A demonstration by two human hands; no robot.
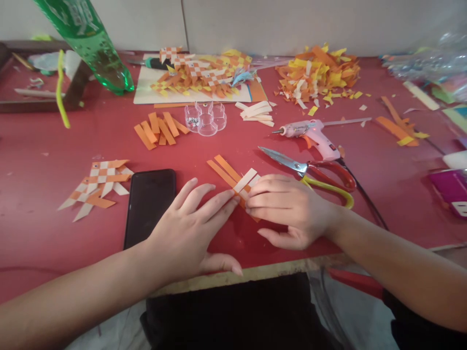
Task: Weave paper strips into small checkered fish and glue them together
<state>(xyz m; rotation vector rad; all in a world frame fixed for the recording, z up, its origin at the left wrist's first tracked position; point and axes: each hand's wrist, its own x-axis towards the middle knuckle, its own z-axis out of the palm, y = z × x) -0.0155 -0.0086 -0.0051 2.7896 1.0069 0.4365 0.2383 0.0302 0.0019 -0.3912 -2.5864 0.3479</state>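
Crossed orange strips (221, 173) and white strips (245, 180) of paper are lying on the near middle of the red table (241, 150), beneath the person's fingertips. The left hand (189, 223) is pressing its foremost fingertips on the crossing, its thumb spreading well apart. The right hand (292, 206) is holding its fingers together, their tips covering the strips' right side, its thumb standing apart.

Just left of the left hand, a black phone (150, 201) is lying flat; farther left, two woven paper fish (102, 176) are overlapping. Beyond the right hand, scissors (301, 168) are resting near a pink glue gun (316, 132).

Farther off, short orange pieces (165, 129) are lying left of a clear cup tray (206, 124), and white pieces (256, 113) are lying right of it. At the far side, a scrap heap (321, 75) is sitting right of a pile of woven fish (206, 70), and a green bottle (95, 48) is standing left.
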